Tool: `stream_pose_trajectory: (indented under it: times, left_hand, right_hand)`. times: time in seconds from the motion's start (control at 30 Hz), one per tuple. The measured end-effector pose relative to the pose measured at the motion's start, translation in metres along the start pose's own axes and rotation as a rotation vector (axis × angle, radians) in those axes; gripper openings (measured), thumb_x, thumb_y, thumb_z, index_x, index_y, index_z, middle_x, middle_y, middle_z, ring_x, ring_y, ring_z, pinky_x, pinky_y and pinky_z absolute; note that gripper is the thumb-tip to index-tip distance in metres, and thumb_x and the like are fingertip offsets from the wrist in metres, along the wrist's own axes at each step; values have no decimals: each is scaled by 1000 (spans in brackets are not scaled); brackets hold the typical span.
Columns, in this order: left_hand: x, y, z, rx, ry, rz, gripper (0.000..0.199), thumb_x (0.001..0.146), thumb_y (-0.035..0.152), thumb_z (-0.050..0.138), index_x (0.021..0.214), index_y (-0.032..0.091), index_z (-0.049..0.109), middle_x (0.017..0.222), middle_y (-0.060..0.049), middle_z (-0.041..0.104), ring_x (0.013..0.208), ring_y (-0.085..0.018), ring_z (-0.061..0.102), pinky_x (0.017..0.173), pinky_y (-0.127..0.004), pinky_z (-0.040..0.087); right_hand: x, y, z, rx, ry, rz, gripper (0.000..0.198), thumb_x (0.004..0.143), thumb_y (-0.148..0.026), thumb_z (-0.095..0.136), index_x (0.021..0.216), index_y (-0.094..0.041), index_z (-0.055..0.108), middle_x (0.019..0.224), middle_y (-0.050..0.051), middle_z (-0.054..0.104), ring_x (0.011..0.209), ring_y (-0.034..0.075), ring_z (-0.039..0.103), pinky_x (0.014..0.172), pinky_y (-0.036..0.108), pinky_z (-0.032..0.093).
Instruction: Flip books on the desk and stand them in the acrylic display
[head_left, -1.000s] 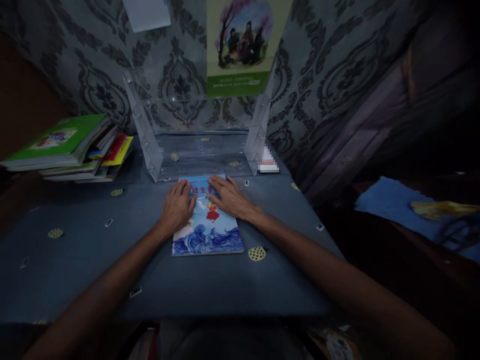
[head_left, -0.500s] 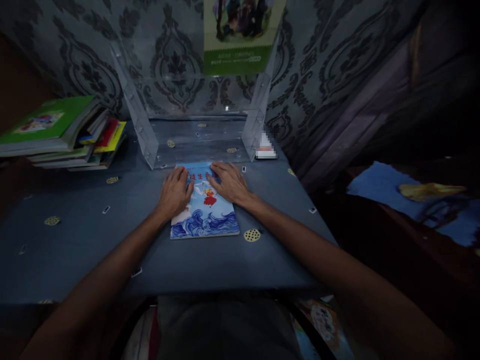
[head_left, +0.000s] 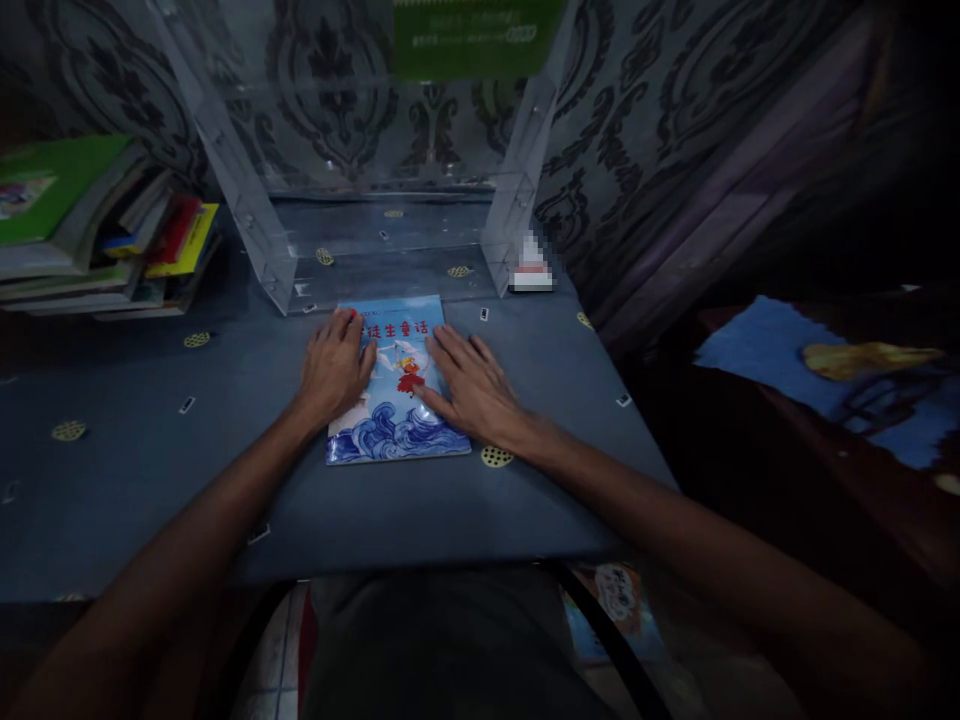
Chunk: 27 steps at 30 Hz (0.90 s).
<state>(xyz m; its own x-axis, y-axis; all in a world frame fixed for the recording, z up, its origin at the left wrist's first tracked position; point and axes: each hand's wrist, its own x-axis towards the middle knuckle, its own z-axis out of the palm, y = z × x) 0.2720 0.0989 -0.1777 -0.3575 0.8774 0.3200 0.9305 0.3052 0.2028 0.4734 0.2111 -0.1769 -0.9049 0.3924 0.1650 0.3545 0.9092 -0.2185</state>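
Note:
A light blue picture book (head_left: 405,420) lies closed and face up on the table, with red lettering, a small red-clad figure and dark blue waves on its cover. Flat across its left edge rests my left hand (head_left: 336,362), fingers extended and covering part of the title. My right hand (head_left: 474,380) lies over the right edge, fingers spread and the thumb reaching toward the red figure. Neither hand grips the book.
Behind the book stands a clear acrylic rack (head_left: 274,270) holding a green-edged book (head_left: 476,40). Stacked books (head_left: 67,200) sit at the left. A blurred-out white item (head_left: 532,268) is by the rack's right side. Blue cloth (head_left: 757,345) lies off to the right.
My right hand has slid down and outward along the book's right side, uncovering more of the title. The left hand stays on the left edge. The view has tilted downward.

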Motion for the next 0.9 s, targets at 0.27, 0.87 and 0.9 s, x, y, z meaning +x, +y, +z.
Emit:
stream_pose_trajectory:
  times: [0.27, 0.87, 0.9]
  left_hand:
    - [1, 3, -4, 25, -36, -28, 47, 102, 32, 40, 140, 9, 52, 153, -21, 51, 148, -34, 42, 120, -52, 36]
    - [24, 52, 3, -9, -200, 365, 46, 106, 35, 37, 145, 15, 50, 157, -18, 50, 148, -29, 44, 121, -53, 35]
    - [32, 52, 6, -7, -194, 376, 46, 106, 34, 38, 145, 14, 50, 156, -19, 50, 148, -29, 44, 120, -52, 35]
  right_hand:
    - [-55, -8, -5, 1, -38, -160, 89, 102, -70, 21, 157, 0, 30, 166, 27, 29, 158, 34, 20, 127, 57, 23]
    - [-58, -5, -7, 125, 55, -206, 77, 102, -60, 47, 158, -10, 36, 162, 24, 37, 155, 35, 29, 123, 64, 30]
    - [-59, -5, -8, 130, 66, -220, 74, 102, -58, 49, 156, -9, 39, 161, 25, 39, 155, 35, 30, 122, 65, 31]
